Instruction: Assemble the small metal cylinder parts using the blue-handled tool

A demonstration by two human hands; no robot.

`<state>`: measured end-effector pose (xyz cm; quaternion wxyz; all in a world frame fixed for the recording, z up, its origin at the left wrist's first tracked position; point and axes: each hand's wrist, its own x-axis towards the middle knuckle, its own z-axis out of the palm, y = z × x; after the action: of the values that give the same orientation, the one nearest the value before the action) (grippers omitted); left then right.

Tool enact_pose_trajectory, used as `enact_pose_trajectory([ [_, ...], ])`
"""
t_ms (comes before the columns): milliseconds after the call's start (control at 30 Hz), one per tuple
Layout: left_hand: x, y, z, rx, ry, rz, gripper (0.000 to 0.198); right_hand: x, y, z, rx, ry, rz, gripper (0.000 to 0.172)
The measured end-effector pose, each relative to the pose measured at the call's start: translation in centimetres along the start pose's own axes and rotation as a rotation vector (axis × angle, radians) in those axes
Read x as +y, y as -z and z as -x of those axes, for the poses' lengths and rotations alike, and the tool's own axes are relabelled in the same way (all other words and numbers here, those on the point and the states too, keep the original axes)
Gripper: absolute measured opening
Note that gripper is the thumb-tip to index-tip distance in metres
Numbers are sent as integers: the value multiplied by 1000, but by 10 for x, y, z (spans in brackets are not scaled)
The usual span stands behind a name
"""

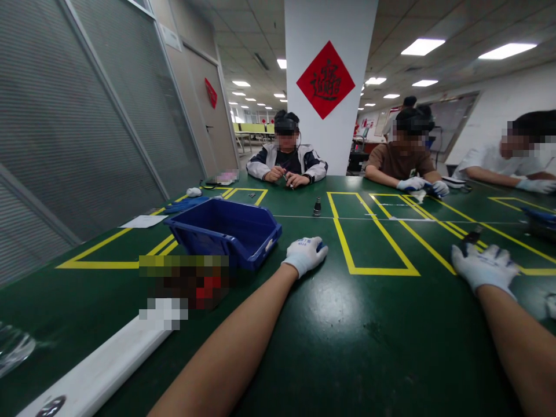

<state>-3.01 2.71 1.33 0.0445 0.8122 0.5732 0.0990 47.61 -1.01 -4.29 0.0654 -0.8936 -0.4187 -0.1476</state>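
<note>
Now, my white-gloved left hand (305,253) rests knuckles-up on the dark green tabletop (339,324), closed over something small I cannot make out | open blue plastic bin (226,231) just beside it | my gloved right hand (483,267) lies flat, fingers spread, well apart | small metal fitting (317,207) stands beyond.

I see white knit gloves on both my left hand (305,253) and right hand (485,267) — forearms bare, no sleeves; the left cuff carries small blue print — illegible, perhaps lettering.
</note>
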Motion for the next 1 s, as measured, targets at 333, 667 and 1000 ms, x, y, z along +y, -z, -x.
enact_pose_trajectory([
  [333,8,5,0,-30,59,18,48,-8,-3,-22,9,-48,23,80],
  [667,3,-7,-9,-5,30,6,52,-11,-24,-63,-116,-100,30,83],
  [1000,8,-5,-8,-11,60,36,51,-76,24,2,-100,221,103,70],
])
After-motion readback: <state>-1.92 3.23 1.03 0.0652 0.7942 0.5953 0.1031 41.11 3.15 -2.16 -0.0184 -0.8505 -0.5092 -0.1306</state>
